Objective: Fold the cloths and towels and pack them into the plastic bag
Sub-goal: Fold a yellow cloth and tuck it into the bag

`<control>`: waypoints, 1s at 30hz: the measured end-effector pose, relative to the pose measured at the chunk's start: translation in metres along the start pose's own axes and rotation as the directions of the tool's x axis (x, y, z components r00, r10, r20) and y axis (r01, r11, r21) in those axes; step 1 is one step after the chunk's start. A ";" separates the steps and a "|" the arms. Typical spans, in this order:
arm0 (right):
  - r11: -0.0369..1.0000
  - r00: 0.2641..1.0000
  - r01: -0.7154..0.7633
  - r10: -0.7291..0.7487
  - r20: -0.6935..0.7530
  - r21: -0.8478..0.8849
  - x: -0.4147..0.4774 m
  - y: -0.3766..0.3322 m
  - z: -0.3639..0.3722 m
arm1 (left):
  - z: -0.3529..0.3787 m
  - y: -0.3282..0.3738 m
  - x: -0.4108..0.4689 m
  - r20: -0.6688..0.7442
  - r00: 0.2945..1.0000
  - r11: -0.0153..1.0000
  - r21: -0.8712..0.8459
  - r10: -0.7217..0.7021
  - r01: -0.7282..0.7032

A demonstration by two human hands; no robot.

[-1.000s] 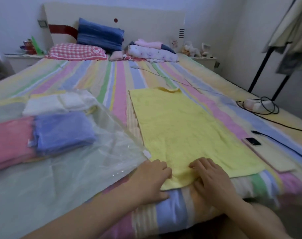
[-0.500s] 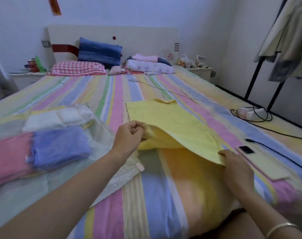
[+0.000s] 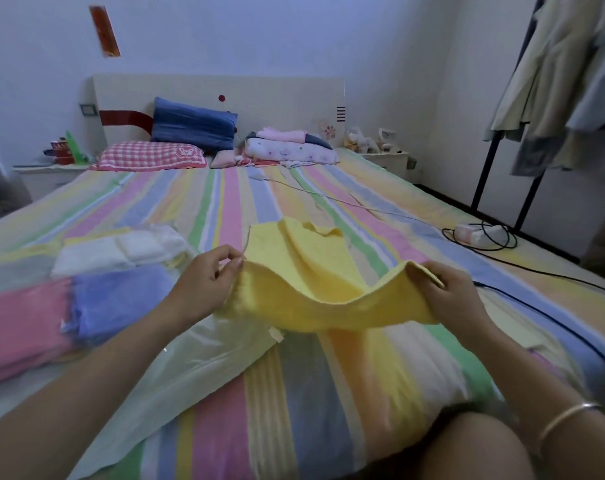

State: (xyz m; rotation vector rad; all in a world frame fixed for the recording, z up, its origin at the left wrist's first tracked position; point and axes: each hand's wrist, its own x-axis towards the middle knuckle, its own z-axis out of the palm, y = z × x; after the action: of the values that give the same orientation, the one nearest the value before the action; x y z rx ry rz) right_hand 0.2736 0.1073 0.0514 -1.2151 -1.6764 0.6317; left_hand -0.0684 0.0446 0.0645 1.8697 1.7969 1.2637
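I found left hand [image 3: 204, 289] and right hand [image 3: 458, 301] pinching towel [image 3: 311, 285] corners above the bed's [image 3: 328, 393] near edge, ready for folding.

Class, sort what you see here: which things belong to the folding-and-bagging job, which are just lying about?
Job: yellow towel, gripped by left hand and right hand; plastic bag; blue cloth; pink cloth; white cloths.
Lying about: blue pillow; checked pillow; power strip; hanging clothes.
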 end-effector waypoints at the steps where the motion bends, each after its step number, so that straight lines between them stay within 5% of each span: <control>1: 0.999 0.997 -0.047 0.048 0.068 -0.006 -0.002 -0.004 -0.004 | -0.003 0.003 -0.004 0.066 0.998 1.000 0.018 -0.024 0.023; 3: 0.980 0.940 -0.179 0.196 0.281 -0.085 -0.007 -0.018 -0.017 | -0.012 0.011 -0.011 0.313 0.939 0.990 0.039 -0.143 0.138; 5: 0.925 0.771 -0.263 0.372 0.516 -0.274 -0.009 -0.029 -0.034 | -0.023 0.018 -0.017 0.666 0.700 0.959 0.092 -0.259 0.267; 7: 0.868 0.547 -0.248 0.492 0.677 -0.431 -0.007 -0.034 -0.043 | -0.033 0.022 -0.018 0.867 0.424 0.937 0.122 -0.261 0.326; 9: 0.850 0.432 -0.210 0.524 0.734 -0.482 -0.003 -0.033 -0.043 | -0.036 0.023 -0.016 0.909 0.320 0.932 0.160 -0.268 0.325; 10: 0.852 0.426 -0.221 0.522 0.739 -0.475 0.000 -0.029 -0.039 | -0.034 0.021 -0.014 0.888 0.342 0.926 0.196 -0.307 0.323; 12: 0.861 0.481 -0.287 0.509 0.714 -0.420 0.008 -0.020 -0.025 | -0.024 0.007 -0.004 0.729 0.531 0.897 0.281 -0.431 0.342; 14: 0.880 0.625 -0.289 0.473 0.622 -0.378 0.022 -0.004 -0.007 | -0.011 -0.018 0.014 0.428 0.764 0.872 0.313 -0.484 0.377; 16: 0.893 0.760 -0.255 0.423 0.494 -0.372 0.041 0.016 0.014 | 0.002 -0.039 0.033 0.176 0.886 0.886 0.272 -0.429 0.375; 20: 0.915 0.900 -0.221 0.324 0.292 -0.337 0.088 0.053 0.058 | 0.027 -0.066 0.080 -0.044 0.935 0.903 0.248 -0.351 0.351; 24: 0.928 0.947 -0.187 0.257 0.191 -0.322 0.142 0.079 0.096 | 0.050 -0.098 0.132 -0.146 0.945 0.903 0.282 -0.292 0.323; 30: 0.916 0.911 -0.093 0.237 0.339 -0.391 0.213 0.122 0.147 | 0.076 -0.160 0.205 -0.206 0.934 0.869 0.351 -0.291 0.348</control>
State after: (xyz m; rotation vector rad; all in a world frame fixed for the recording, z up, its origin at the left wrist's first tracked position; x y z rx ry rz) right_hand 0.1802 0.3656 -0.0294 -1.5962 -2.0983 0.7141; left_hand -0.1525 0.2913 -0.0107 1.5787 2.4614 1.0038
